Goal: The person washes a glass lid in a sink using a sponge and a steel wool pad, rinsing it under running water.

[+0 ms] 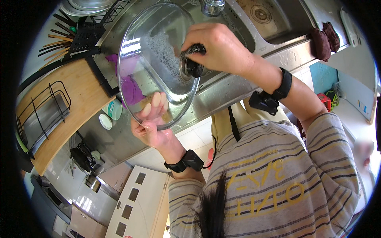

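A clear glass pot lid (160, 38) with a steel rim is tilted over the soapy sink basin (250, 38). My left hand (153, 131) grips its lower rim, with the fingers behind the glass and the thumb in front. Against the lid's black knob (194, 69), my right hand (220, 49) pinches a dark scrubber (197, 49), which looks like a wire scourer. White suds (162, 49) show through the glass. A purple cloth (131, 90) lies on the steel counter, partly behind the lid.
A faucet (212, 7) stands above the basin, and a second basin (262, 16) adjoins it. A wooden shelf (71, 80) with a wire rack and a chopstick holder (86, 38) flank the left. A plastic tub (114, 109) and brown cloth (321, 44) sit on the counter.
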`<state>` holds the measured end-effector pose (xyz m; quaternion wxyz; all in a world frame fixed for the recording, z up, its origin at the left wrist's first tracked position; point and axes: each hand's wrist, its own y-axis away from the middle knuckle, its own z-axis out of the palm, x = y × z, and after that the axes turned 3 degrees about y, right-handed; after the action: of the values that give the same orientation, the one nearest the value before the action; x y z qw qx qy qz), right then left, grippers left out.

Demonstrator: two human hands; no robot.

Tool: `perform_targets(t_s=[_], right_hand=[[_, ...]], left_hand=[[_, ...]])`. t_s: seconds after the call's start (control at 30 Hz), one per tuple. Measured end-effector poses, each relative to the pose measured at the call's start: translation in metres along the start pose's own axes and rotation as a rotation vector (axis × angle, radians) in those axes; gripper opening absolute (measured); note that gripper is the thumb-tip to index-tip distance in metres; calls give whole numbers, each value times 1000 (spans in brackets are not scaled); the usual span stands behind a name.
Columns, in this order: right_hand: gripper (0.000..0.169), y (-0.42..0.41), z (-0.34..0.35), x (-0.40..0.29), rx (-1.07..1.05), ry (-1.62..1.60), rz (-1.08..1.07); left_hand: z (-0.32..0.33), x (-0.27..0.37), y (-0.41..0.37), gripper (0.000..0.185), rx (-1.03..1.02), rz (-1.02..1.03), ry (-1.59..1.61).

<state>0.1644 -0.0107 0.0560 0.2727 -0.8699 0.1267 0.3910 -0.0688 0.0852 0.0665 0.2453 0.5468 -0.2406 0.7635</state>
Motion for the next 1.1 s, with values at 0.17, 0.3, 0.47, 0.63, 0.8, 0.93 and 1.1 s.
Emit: perform_targets(t_s=[0.17, 0.3, 0.47, 0.63, 0.8, 0.93, 1.1], right_hand=[[15, -2, -1, 15, -4, 10, 11], [15, 0, -1, 13, -30, 20, 32], [16, -3, -2, 18, -25, 17, 18], [13, -7, -1, -3, -33, 14, -67], [17, -4, 6, 19, 37, 41, 20], [15, -16, 12, 29, 352, 40, 256], [21, -50, 30, -17, 440, -59, -132]], left_hand=[[-1, 3, 2, 48, 10, -17, -4], [-6, 2, 2, 47, -22, -9, 24], [-13, 1, 0, 48, -65, -14, 82], [-14, -2, -1, 47, -101, -18, 69], [-25, -8, 1, 48, -74, -26, 83], [-26, -3, 7, 48, 10, -70, 143], [-11, -11, 3, 50, 61, -88, 205]])
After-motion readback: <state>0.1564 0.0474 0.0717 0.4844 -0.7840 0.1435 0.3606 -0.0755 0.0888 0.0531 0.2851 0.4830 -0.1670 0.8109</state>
